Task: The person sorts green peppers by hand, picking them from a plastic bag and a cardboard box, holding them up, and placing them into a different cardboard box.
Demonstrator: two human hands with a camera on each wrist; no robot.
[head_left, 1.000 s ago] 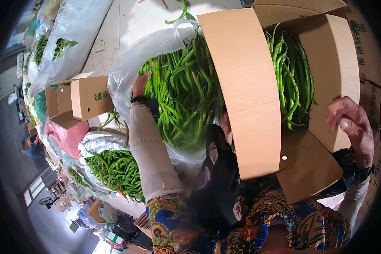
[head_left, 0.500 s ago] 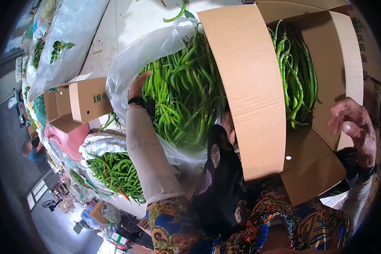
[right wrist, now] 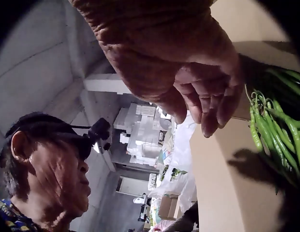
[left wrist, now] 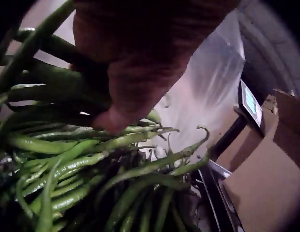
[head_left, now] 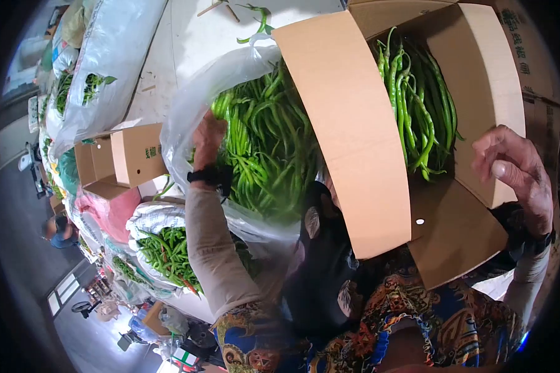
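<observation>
A clear plastic bag (head_left: 186, 93) lies spread around a heap of long green chili peppers (head_left: 267, 143). At the heap's left edge, my left hand (head_left: 210, 138) grips a bunch of the peppers. Its thumb presses on them in the left wrist view, where the other fingers are largely hidden. A cardboard box (head_left: 348, 130) stands to the right, with more long peppers (head_left: 417, 105) lying lengthwise inside. Near the box's right flap, my right hand (head_left: 513, 168) hangs with loosely bent fingers and holds nothing; the right wrist view shows them above the cardboard.
A white woven sack (head_left: 162, 214) of green peppers sits left of my left forearm. Farther left are a smaller open carton (head_left: 127, 155) and a long plastic bag (head_left: 115, 56). Printed cartons (head_left: 541, 118) line the right edge. A person (head_left: 62, 233) is in the far background.
My left hand has turned over and its fingers have gone from lying along the heap's edge to gripping peppers there. The right hand keeps its loose pose. The head view has shifted slightly.
</observation>
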